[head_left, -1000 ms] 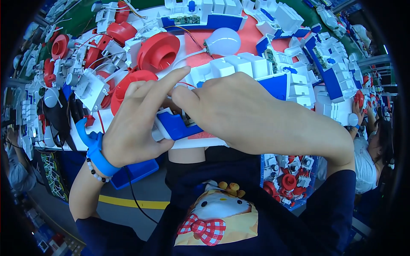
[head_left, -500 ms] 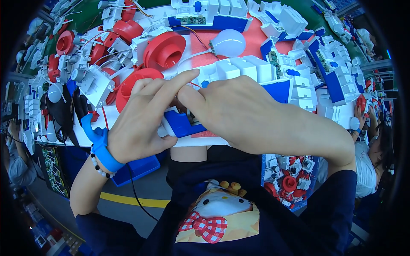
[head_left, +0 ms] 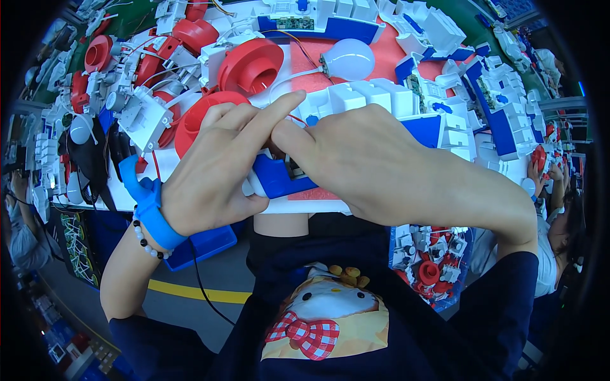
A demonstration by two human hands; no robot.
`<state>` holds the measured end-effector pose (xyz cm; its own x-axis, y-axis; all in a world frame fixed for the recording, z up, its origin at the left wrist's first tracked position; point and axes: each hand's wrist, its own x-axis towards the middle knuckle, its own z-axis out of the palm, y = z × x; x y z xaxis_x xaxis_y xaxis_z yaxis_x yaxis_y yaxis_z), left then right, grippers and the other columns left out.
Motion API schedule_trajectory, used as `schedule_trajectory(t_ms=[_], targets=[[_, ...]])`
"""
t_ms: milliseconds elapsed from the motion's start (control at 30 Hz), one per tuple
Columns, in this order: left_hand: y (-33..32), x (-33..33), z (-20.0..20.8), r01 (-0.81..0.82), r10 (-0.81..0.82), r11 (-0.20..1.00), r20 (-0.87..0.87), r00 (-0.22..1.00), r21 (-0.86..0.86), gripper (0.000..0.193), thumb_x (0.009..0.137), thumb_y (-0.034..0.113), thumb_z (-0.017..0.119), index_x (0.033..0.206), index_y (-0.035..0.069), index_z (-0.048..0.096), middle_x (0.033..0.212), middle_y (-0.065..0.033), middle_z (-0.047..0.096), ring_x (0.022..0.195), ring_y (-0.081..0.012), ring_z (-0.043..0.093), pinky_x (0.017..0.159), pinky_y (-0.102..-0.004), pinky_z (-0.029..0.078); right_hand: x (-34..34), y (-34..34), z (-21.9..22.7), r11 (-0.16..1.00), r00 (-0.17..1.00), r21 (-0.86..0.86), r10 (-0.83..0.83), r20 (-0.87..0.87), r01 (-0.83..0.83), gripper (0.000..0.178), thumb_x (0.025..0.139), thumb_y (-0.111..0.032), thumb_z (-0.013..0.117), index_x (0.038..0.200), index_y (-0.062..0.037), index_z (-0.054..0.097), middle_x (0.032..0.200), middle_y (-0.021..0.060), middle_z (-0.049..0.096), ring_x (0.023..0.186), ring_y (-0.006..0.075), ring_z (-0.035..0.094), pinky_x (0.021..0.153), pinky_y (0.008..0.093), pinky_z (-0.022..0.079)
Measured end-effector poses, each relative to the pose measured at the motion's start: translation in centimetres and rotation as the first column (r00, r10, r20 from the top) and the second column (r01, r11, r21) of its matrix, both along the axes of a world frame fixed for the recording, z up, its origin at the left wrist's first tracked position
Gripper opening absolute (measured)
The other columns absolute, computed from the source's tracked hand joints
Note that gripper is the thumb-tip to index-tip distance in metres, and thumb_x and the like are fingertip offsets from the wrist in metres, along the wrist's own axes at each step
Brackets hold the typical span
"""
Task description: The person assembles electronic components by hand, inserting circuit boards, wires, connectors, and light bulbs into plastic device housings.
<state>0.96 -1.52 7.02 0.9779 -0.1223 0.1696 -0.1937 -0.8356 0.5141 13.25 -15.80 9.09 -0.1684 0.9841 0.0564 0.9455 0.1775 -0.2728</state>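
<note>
Housing (head_left: 278, 177) of blue plastic, stepped along its upper edge and white at its rounded left end, is above the table's (head_left: 311, 207) near edge, clamped in the left hand (head_left: 213, 170). The right hand (head_left: 365, 166) curls over it, grip hidden. Beyond lies a white bulb (head_left: 350, 60).

Beyond the left hand (head_left: 206, 171), red parts (head_left: 248, 66) block passage.

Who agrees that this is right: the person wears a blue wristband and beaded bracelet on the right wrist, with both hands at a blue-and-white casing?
Wrong wrist: in the head view, the blue wristband and beaded bracelet are on the left one. The left hand and right hand are indeed at the blue-and-white casing.
</note>
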Motion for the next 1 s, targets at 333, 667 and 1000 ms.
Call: schedule_trajectory(t_ms=[333,667,1000], targets=[[0.0,0.1,-0.6,-0.008,0.009,1.0,-0.077,0.997,0.015,0.094,0.038,0.005,0.066,0.125,0.009,0.032,0.098,-0.0105,0.045,0.092,-0.0306,0.037,0.087,-0.0363,0.029,-0.1,-0.1,-0.4,0.998,0.997,-0.059,0.013,0.075,-0.009,0.045,0.052,-0.004,0.066,0.088,0.0093,0.043,0.052,0.0142,0.054,0.048,0.0257,0.057,0.039,0.0316,0.038],[-0.1,0.0,-0.7,0.002,-0.003,0.999,0.027,1.0,0.032,0.087,0.045,0.0,0.065,0.124,0.008,0.03,0.082,-0.008,0.055,0.084,-0.0253,0.046,0.086,-0.0361,0.026,0.3,-0.2,-0.9,0.999,0.999,0.026,-0.041,-0.003,0.041,0.043,0.051,-0.002,0.066,0.087,0.0077,0.045,0.055,0.015,0.055,0.051,0.026,0.058,0.039,0.0317,0.039],[-0.3,-0.3,-0.4,-0.034,0.032,0.998,-0.036,0.999,-0.053,0.091,0.043,-0.001,0.067,0.125,0.007,0.028,0.081,-0.0082,0.053,0.083,-0.0252,0.047,0.085,-0.0351,0.027,-0.2,-0.3,-0.7,0.998,0.999,0.052,-0.039,0.002,0.038,0.044,0.051,-0.004,0.067,0.087,0.0082,0.045,0.057,0.0147,0.055,0.052,0.0254,0.058,0.04,0.0316,0.04]])
